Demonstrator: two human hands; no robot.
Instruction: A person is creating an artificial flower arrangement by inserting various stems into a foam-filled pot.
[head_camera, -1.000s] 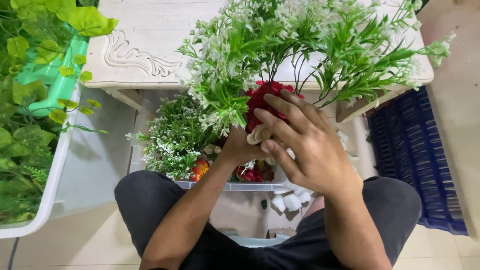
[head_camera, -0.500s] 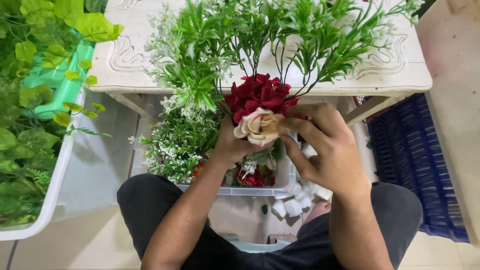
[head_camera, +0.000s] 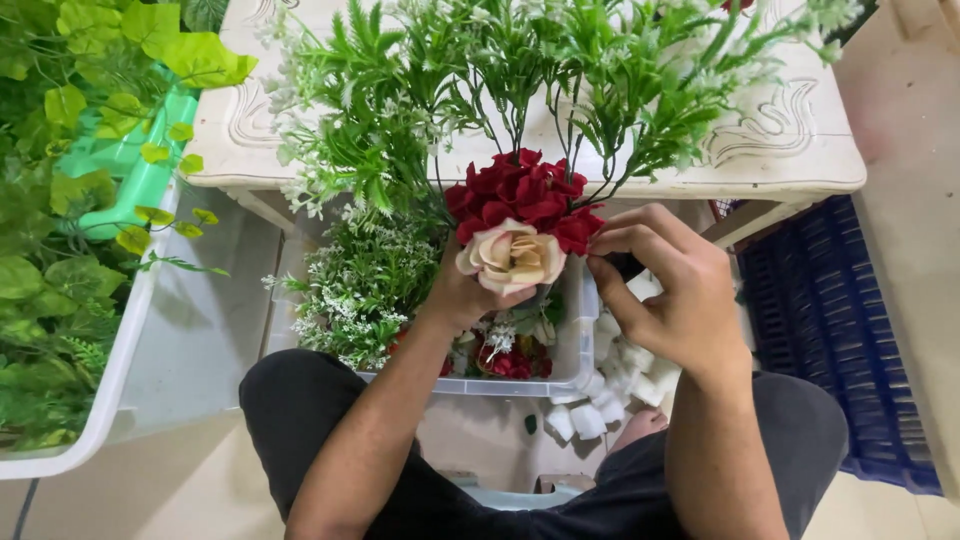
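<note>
My left hand (head_camera: 462, 297) grips the stems of an artificial bouquet from below. The bouquet has a cream rose (head_camera: 512, 257) at the front, a cluster of red roses (head_camera: 520, 195) behind it, and green fern sprays with small white blossoms (head_camera: 470, 90) fanning out above. My right hand (head_camera: 672, 290) is at the right side of the bouquet, fingertips pinching near a red bloom. Under the hands a clear plastic bin (head_camera: 570, 370) holds more white-flowered greenery (head_camera: 365, 285) and red flowers (head_camera: 515, 358).
A white carved table (head_camera: 790, 150) stands ahead. A white tub of leafy green foliage (head_camera: 60, 300) with a green plastic piece (head_camera: 135, 175) is at left. A dark blue crate (head_camera: 835, 330) is at right. White foam blocks (head_camera: 600, 400) lie by my knees.
My right hand slid off the front of the bouquet to its right side, uncovering the cream rose. The bouquet now sits a little higher and more upright.
</note>
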